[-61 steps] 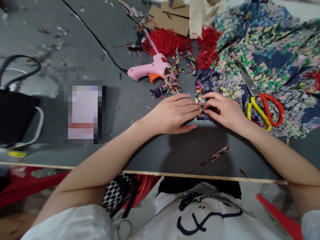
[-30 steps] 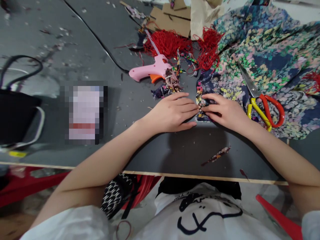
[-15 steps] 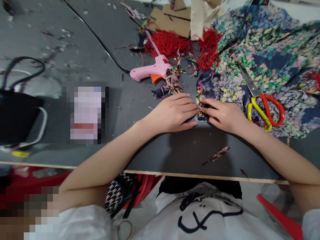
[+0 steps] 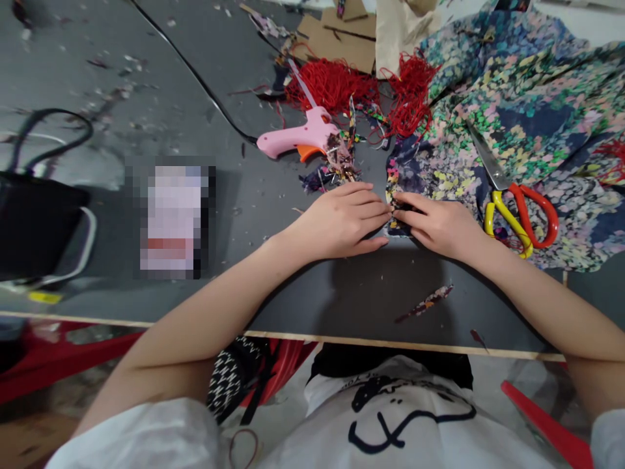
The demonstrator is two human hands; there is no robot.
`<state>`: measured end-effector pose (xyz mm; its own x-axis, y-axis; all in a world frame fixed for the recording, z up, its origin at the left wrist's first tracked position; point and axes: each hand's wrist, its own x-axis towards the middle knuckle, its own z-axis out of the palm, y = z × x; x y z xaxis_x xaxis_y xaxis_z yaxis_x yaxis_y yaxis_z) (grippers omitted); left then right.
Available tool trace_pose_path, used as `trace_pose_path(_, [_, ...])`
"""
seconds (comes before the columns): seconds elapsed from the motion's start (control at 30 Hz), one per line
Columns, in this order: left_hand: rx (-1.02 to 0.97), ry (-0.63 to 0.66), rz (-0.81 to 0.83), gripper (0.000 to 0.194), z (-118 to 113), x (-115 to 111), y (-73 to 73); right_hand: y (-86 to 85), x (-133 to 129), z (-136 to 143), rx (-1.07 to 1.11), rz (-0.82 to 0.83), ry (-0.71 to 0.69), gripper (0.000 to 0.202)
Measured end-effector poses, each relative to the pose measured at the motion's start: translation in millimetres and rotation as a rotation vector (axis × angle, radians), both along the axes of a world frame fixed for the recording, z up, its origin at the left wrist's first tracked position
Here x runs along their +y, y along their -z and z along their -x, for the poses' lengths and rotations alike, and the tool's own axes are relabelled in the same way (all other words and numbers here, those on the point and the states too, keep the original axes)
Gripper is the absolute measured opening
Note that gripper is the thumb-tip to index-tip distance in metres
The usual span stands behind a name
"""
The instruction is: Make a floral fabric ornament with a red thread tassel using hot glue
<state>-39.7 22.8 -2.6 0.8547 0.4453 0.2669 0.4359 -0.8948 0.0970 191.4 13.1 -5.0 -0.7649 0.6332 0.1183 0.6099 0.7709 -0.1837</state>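
Note:
A floral cloth (image 4: 517,111) lies over the right part of the grey table, its left edge folded into a narrow strip. My left hand (image 4: 344,221) rests flat beside that edge, fingertips touching it, fingers together but stretched out. From the right, my right hand (image 4: 437,225) presses its spread fingers down on the same edge. The fingertips of both hands nearly meet there. Scissors (image 4: 508,189) with red and yellow handles lie on the cloth, right of my right hand. Above my left hand is a pink glue gun (image 4: 295,138), its nozzle end among fabric scraps.
Red thread bundles (image 4: 334,85) and brown cardboard (image 4: 336,39) lie at the back. A phone-like blurred object (image 4: 170,218) and a black bag (image 4: 39,225) are at the left. A fabric scrap (image 4: 424,303) lies near the table's wooden front edge (image 4: 390,346).
The whole view has shifted slightly, with things on the table a little further right. Both hands keep their place at the cloth's edge.

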Motion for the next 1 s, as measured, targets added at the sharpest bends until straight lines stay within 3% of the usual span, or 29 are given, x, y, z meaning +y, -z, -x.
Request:
trace_pose_path(0.27, [-0.047, -0.076, 0.036, 0.030, -1.2, -1.0, 4.2, 2.3, 5.2, -2.9, 0.186, 0.131, 0.045, 0.031])
trace_pose_path(0.83, [-0.053, -0.034, -0.107, 0.031, -4.9, -2.9, 7.1, -0.9, 1.6, 0.2, 0.017, -0.017, -0.018, 0.033])
trace_pose_path(1.0, [-0.040, -0.059, -0.041, 0.031, -5.2, -3.6, 5.8, -1.3, 1.1, 0.8, 0.031, -0.018, -0.012, 0.032])
